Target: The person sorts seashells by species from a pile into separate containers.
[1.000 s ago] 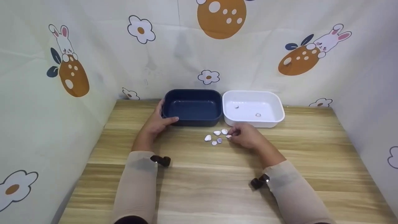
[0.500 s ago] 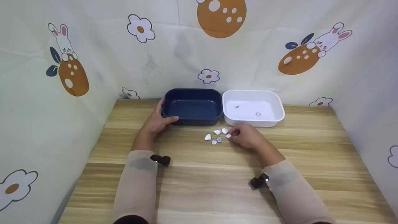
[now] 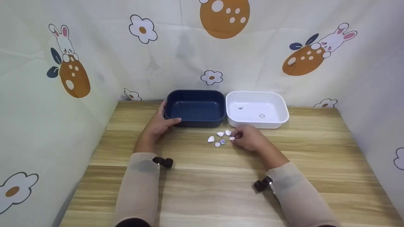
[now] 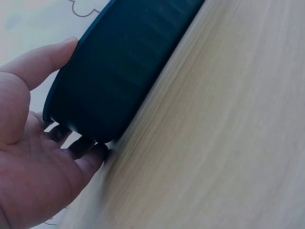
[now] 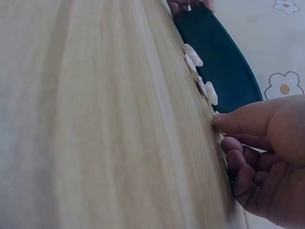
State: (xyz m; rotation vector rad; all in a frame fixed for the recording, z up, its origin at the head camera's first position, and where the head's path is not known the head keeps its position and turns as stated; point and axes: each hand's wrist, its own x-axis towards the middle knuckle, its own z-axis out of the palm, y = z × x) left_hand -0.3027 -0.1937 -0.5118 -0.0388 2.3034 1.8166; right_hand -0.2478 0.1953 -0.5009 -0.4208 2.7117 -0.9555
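Note:
My left hand (image 3: pixel 158 123) grips the left end of a dark blue plastic bin (image 3: pixel 195 123), thumb over the front rim and fingers round the side, as the left wrist view also shows. My right hand (image 3: pixel 249 137) is low at the table in front of the white bin (image 3: pixel 258 125), pinching a small pale seashell (image 3: pixel 232 138) between thumb and index finger. Just left of those fingertips lie several more small shells: a rounded white one (image 3: pixel 228 132), larger white ones (image 3: pixel 211 139), and a purplish one (image 3: pixel 222 142). The right wrist view shows white shells (image 5: pixel 211 93) in a line before the blue bin.
The two bins stand side by side at the back of the wooden table (image 3: pixel 202 189), close to a printed curtain (image 3: pixel 176 69). Inside the white bin are a small dark-edged piece (image 3: pixel 240 108) and a pale round one (image 3: pixel 262 116).
The right fingers shift very slightly around the small shell, which tilts a little. The left hand and both bins stay where they were.

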